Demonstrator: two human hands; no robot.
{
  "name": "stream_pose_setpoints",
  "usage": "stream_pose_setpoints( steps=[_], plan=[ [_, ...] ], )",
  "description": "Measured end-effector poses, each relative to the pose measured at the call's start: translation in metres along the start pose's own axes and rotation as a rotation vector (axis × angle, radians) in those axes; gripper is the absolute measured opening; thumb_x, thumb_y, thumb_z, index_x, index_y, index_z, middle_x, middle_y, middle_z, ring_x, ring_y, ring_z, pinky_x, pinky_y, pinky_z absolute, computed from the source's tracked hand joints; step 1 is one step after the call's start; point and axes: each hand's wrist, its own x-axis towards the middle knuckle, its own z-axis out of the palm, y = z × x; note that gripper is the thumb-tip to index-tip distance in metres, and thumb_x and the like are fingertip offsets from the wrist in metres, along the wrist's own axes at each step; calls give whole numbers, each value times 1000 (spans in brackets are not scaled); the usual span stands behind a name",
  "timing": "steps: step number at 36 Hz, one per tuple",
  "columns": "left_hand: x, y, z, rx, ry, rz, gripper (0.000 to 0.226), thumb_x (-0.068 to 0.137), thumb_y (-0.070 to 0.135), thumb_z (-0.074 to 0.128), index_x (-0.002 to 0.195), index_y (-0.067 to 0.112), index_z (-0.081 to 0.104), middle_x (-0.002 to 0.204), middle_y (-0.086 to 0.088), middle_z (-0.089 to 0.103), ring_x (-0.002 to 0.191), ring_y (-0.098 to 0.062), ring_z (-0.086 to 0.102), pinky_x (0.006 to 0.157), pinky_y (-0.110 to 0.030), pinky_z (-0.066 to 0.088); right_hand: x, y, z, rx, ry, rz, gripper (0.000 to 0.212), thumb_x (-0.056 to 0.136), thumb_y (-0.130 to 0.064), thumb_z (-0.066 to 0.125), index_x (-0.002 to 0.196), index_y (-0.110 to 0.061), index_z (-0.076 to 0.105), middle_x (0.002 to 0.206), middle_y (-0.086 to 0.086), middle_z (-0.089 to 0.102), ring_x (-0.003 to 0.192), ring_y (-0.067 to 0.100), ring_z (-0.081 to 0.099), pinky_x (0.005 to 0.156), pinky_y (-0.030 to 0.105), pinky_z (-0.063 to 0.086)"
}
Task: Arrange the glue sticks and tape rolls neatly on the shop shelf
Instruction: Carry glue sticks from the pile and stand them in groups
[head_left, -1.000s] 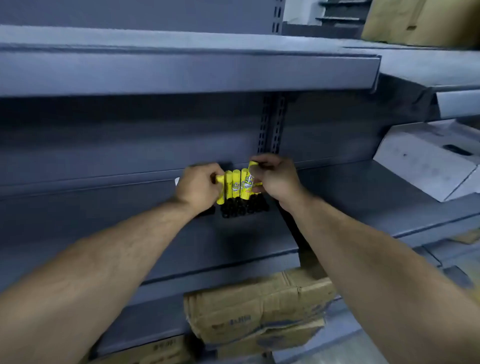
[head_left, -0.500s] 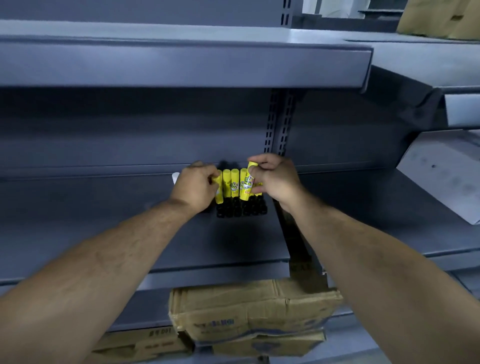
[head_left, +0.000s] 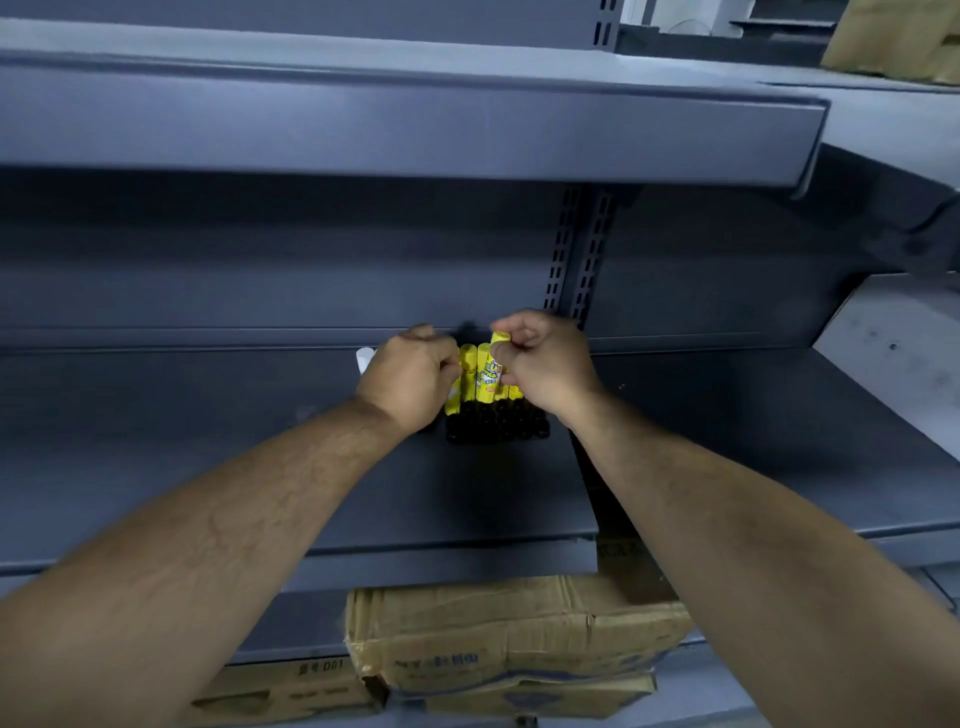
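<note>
A row of yellow plastic glue sticks (head_left: 480, 382) sits at frame centre, toward the back of the grey metal shelf (head_left: 208, 441). The left hand (head_left: 410, 384) grips its left end, the right hand (head_left: 550, 369) its right. Brown cardboard boxes (head_left: 509, 634) lie on the level beneath, at lower centre.

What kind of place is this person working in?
Probably a shop or its stockroom: grey metal shelving on slotted uprights, worn cardboard cartons underneath, and yellow glue sticks being lined up.
</note>
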Motion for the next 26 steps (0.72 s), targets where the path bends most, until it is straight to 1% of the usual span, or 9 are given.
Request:
stream_pose_setpoints(
  steps=[2,3,6,10,13,16,20,22,26],
  plan=[
    [0,-1,1,-7,-8,4,7,81,8,72,75,9,68,80,-5,56,69,-32,59,66,-36,51,2,2,8,-88,11,-60,22,87,-10,73,95,-31,71,90,-5,67,75,4,65,67,17,54],
    [0,-1,0,-15,-12,0,7,82,8,72,76,8,68,82,-6,56,70,-31,59,67,-36,51,2,3,11,-120,10,-70,21,86,-11,73,96,-29,73,87,-6,67,71,1,62,65,13,49],
    [1,-1,-1,-55,-24,-18,6,82,8,71,77,8,69,84,-3,55,73,-28,60,69,-35,49,2,2,17,-210,-7,-63,21,86,-14,73,105,-22,76,80,-16,62,71,-2,59,67,11,47],
    [3,-2,-3,-90,-40,-37,6,84,7,70,78,9,70,85,2,51,74,-23,58,67,-30,46,-2,-3,22,-329,-36,-86,17,87,-15,71,101,-23,78,78,-15,67,75,9,68,70,22,56],
    [4,-2,-2,-91,-42,-36,7,84,6,69,78,9,71,86,0,52,74,-24,58,66,-30,45,-3,-6,25,-431,-68,-106,17,89,-18,70,102,-26,78,89,-9,74,77,10,69,68,23,55],
    [4,-3,-1,-106,-45,-30,5,83,5,70,79,8,71,86,-1,52,75,-26,58,66,-32,48,-3,-8,26,-522,-77,-116,18,90,-22,70,107,-25,76,101,-5,74,88,14,69,78,28,57],
    [4,-4,-2,-114,-54,-17,4,83,5,71,79,6,71,85,-1,51,75,-28,58,63,-30,44,-4,-10,27,-599,-54,-148,7,89,-22,71,93,-27,69,89,-5,70,81,18,66,71,32,57],
    [5,-5,-2,-123,-51,-12,4,83,4,71,79,6,71,85,-2,51,74,-28,58,62,-28,41,-3,-10,27,-625,-53,-154,12,88,-22,71,84,-28,62,82,-5,67,76,19,64,68,34,57],
    [6,-5,-2,-124,-51,-9,3,82,6,71,79,7,71,84,-1,50,74,-26,56,64,-33,47,1,-13,26,-709,-85,-164,18,88,-22,71,77,-26,58,80,-3,67,76,21,64,68,34,56]
  ],
)
